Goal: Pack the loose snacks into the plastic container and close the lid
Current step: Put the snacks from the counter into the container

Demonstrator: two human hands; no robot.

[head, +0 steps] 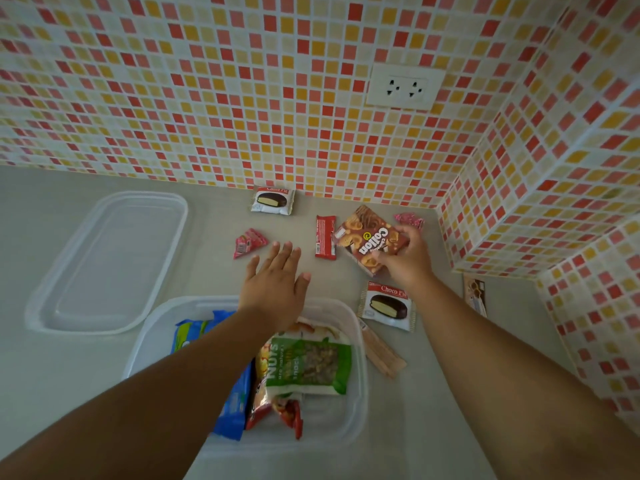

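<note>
The clear plastic container point(356, 403) stands near me on the counter with a green nuts bag point(311, 365), a blue packet point(235, 403) and red wrappers inside. Its clear lid point(107, 261) lies flat to the left. My right hand point(405, 258) is shut on a brown Collon box point(370, 237), lifted off the counter. My left hand point(277, 285) hovers open above the container's far rim, fingers spread. Loose on the counter lie two Choco Pie packs point(273, 200) point(386, 306), a red bar point(325, 237), pink triangular candies point(247, 242) point(410, 220) and tan stick packets point(381, 351).
A mosaic-tiled wall with a white socket point(405, 86) runs behind the grey counter point(52, 375). A tiled column point(540, 202) juts out at the right, with a small brown packet point(475, 296) leaning at its foot.
</note>
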